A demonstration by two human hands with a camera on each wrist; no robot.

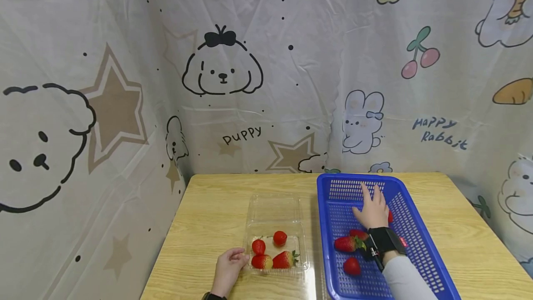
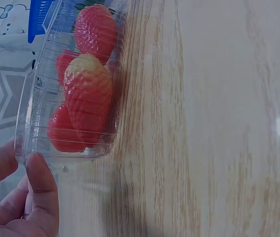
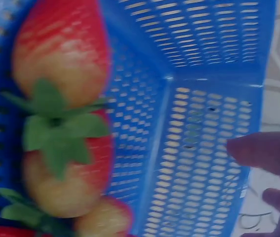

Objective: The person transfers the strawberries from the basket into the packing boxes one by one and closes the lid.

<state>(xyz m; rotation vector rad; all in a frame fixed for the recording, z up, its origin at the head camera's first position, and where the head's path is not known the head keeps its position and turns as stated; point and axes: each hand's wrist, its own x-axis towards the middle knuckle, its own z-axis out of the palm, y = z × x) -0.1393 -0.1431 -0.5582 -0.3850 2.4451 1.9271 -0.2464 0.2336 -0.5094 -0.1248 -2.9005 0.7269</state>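
Note:
My left hand (image 1: 229, 265) pinches the near-left rim of a clear plastic clamshell box (image 1: 275, 209), its thumb and a finger on the edge in the left wrist view. The box lies with its lid open away from me. Several strawberries sit in its near half, among them a pale-tipped strawberry (image 2: 88, 98) and a leafy strawberry (image 1: 284, 259). Over the blue basket (image 1: 339, 212) hovers my right hand (image 1: 373, 207), fingers spread, holding nothing visible. Below and beside it lie several strawberries, including a leafy strawberry (image 1: 345, 244) and a red strawberry (image 1: 352, 266); the forearm hides part of the basket.
Box and basket stand side by side on a wooden table (image 1: 200, 216), a narrow strip of tabletop between them. Behind and at the sides hangs a printed cloth (image 1: 258, 105) with cartoon animals and stars. The basket's perforated walls rise around the right hand.

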